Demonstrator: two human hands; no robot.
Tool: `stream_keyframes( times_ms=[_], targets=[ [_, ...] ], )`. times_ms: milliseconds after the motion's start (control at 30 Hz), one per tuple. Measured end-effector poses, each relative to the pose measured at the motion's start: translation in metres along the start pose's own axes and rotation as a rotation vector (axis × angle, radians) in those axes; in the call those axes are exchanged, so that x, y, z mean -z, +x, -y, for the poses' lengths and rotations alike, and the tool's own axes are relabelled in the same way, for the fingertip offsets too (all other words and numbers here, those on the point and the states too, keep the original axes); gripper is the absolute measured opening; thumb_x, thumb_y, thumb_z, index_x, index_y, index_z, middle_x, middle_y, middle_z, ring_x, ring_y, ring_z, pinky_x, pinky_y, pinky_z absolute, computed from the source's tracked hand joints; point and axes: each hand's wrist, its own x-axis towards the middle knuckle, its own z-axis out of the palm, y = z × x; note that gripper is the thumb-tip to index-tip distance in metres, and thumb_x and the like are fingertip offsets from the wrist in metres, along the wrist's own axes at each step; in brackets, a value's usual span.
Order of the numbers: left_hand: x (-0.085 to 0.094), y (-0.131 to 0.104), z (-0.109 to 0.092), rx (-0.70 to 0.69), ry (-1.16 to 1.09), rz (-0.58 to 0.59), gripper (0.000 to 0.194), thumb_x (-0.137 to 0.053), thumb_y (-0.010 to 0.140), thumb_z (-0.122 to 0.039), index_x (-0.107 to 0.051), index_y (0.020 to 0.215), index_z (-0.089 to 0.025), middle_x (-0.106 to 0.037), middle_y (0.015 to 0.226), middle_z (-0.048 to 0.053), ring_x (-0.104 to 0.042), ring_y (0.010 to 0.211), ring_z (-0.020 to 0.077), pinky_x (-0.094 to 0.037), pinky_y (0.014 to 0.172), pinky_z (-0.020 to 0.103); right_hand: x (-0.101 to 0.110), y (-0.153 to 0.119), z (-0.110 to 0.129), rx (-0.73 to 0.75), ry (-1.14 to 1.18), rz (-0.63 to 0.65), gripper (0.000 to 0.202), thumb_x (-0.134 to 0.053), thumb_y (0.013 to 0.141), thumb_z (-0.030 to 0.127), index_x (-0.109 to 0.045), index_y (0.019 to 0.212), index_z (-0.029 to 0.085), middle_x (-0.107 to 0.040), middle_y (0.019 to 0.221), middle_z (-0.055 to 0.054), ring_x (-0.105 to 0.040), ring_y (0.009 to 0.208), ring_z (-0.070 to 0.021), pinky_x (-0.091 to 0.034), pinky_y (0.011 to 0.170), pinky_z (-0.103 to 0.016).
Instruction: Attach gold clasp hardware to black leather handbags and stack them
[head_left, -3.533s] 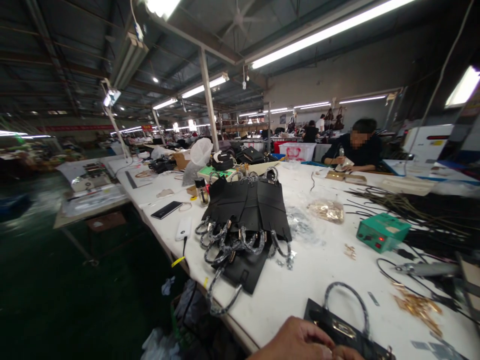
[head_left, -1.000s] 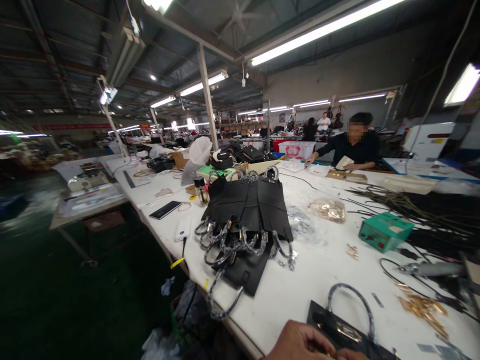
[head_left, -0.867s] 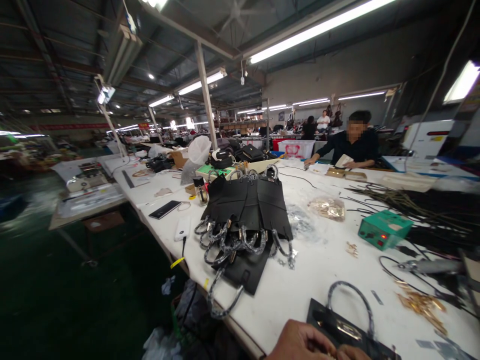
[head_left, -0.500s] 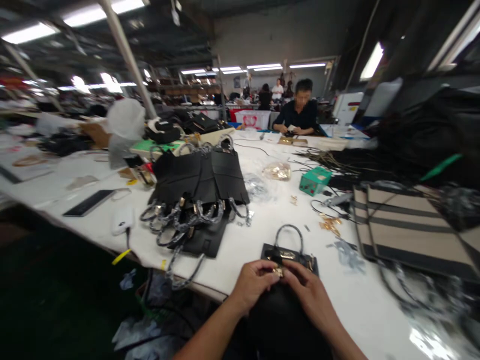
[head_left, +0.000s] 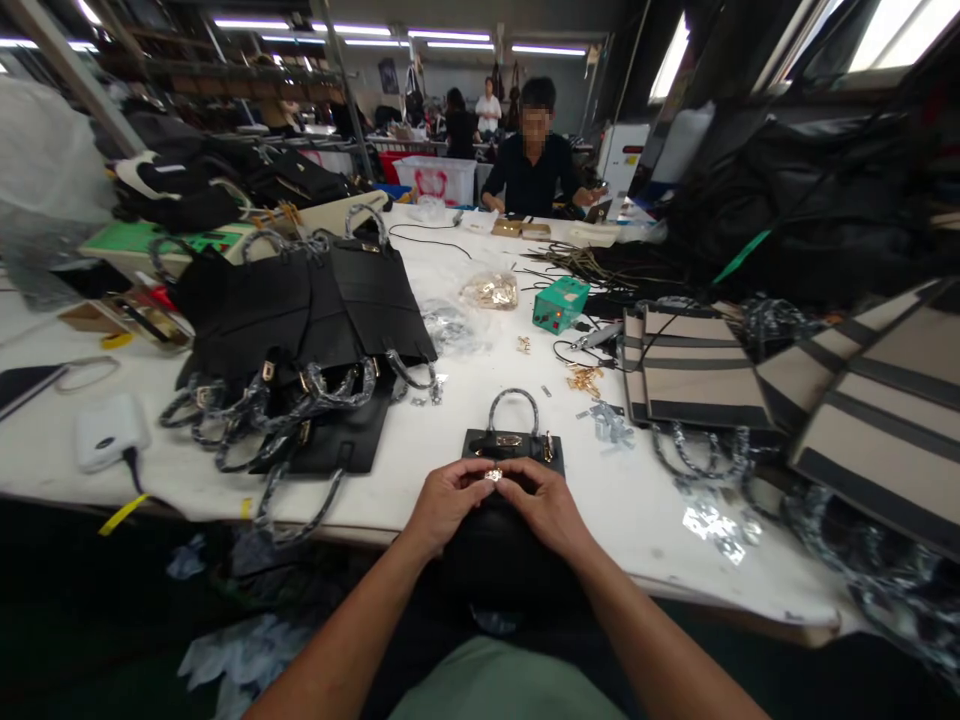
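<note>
Head view, small gold fitting point(head_left: 493, 475) pinched between both hands' fingertips point(head_left: 486, 468), black bag point(head_left: 507, 441) just beyond them.

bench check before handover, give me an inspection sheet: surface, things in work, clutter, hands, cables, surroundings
Surface: white tabletop, small dark marks near front edge
Things in work: small gold-coloured piece at the black handbag
Clutter: piled black bags left; striped panels right; loose gold-coloured parts and clear bag of parts between
Hands: left hand and right hand fingertips meet at the gold-coloured piece
Cables: black cord at white device; thin cord curled near green box
Surroundings: person across the table, others farther back; plastic scraps below left front edge
</note>
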Motion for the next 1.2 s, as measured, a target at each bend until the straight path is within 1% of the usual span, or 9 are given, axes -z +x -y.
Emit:
stream_keyframes(
  times_ms=[267,400,467,533,667,800,900,1033,1200],
  targets=[
    [0.002,0.002,0.005,-0.037,0.062,0.065,0.047,-0.072,0.074,-0.032,-0.064,0.118,-0.016,-0.069,0.092,0.006,-0.055,0.059,0.0109,-0.038,0.048,0.022,0.006,-0.003,0.004,0.008,-0.01,-0.012,0.022,-0.065,0.085,0.04,-0.073,0.095,0.022,-0.073,0.095,-0.002,-0.066,0.09,-0.0207,-0.05,0.085,-0.033],
    [0.005,0.006,0.01,-0.285,0.519,-0.246,0.054,-0.072,0.074,-0.031,-0.058,0.126,-0.021,-0.064,0.114,0.008,-0.061,0.087,0.0203,-0.051,0.076,0.033,0.02,-0.002,-0.006,-0.039,-0.011,-0.143,0.026,-0.061,0.087,0.044,-0.071,0.096,0.021,-0.072,0.095,-0.003,-0.065,0.088,-0.0209,-0.051,0.084,-0.033],
    [0.003,0.01,0.009,-0.383,0.784,-0.364,0.059,-0.071,0.075,-0.032,-0.055,0.13,-0.019,-0.059,0.125,0.012,-0.056,0.108,0.0265,-0.046,0.095,0.04,0.025,-0.001,-0.014,-0.085,0.032,-0.207,0.031,-0.061,0.087,0.047,-0.069,0.101,0.02,-0.072,0.099,-0.005,-0.066,0.088,-0.0216,-0.053,0.08,-0.034],
    [-0.001,0.016,0.005,-0.398,0.969,-0.346,0.064,-0.07,0.076,-0.038,-0.051,0.133,-0.016,-0.056,0.131,0.015,-0.05,0.12,0.0303,-0.039,0.104,0.042,0.026,-0.001,-0.021,-0.107,0.088,-0.237,0.036,-0.06,0.088,0.048,-0.067,0.108,0.019,-0.071,0.107,-0.007,-0.066,0.091,-0.0227,-0.055,0.078,-0.034],
    [-0.007,0.035,-0.007,-0.264,1.084,-0.313,0.069,-0.067,0.078,-0.047,-0.048,0.136,-0.014,-0.06,0.123,0.016,-0.053,0.117,0.0322,-0.043,0.096,0.041,0.023,-0.002,-0.025,-0.067,0.093,-0.309,0.033,-0.056,0.09,0.046,-0.064,0.109,0.02,-0.059,0.134,-0.01,-0.064,0.105,-0.0243,-0.053,0.087,-0.038],
    [-0.007,0.056,-0.016,-0.143,0.887,-0.37,0.078,-0.071,0.072,-0.053,-0.051,0.135,-0.011,-0.064,0.111,0.014,-0.06,0.104,0.0307,-0.046,0.086,0.038,0.022,-0.004,-0.024,0.027,-0.038,-0.377,0.025,-0.054,0.092,0.042,-0.063,0.102,0.021,-0.041,0.15,-0.011,-0.057,0.122,-0.025,-0.041,0.106,-0.042],
    [-0.008,0.062,-0.018,-0.105,0.499,-0.371,0.072,-0.073,0.069,-0.055,-0.06,0.125,-0.011,-0.068,0.098,0.011,-0.064,0.093,0.0276,-0.048,0.08,0.035,0.023,-0.004,-0.025,0.077,-0.109,-0.38,0.022,-0.052,0.094,0.039,-0.062,0.103,0.021,-0.043,0.148,-0.012,-0.052,0.128,-0.0253,-0.037,0.11,-0.044],
    [-0.011,0.06,-0.024,0.064,-0.098,-0.202,0.048,-0.07,0.073,-0.053,-0.069,0.096,-0.012,-0.072,0.083,0.008,-0.067,0.076,0.0226,-0.051,0.071,0.032,0.024,-0.003,-0.027,0.085,-0.112,-0.381,0.023,-0.05,0.095,0.038,-0.061,0.106,0.021,-0.05,0.14,-0.012,-0.051,0.127,-0.0248,-0.037,0.109,-0.045],
    [-0.007,0.058,-0.034,0.234,-0.253,-0.001,0.03,-0.075,0.072,-0.036,-0.067,0.088,-0.013,-0.072,0.075,0.006,-0.067,0.066,0.0201,-0.053,0.063,0.03,0.022,-0.002,-0.027,0.115,-0.142,-0.349,0.027,-0.047,0.096,0.037,-0.061,0.114,0.023,-0.06,0.129,-0.01,-0.055,0.12,-0.0233,-0.041,0.106,-0.043]
  ],
)
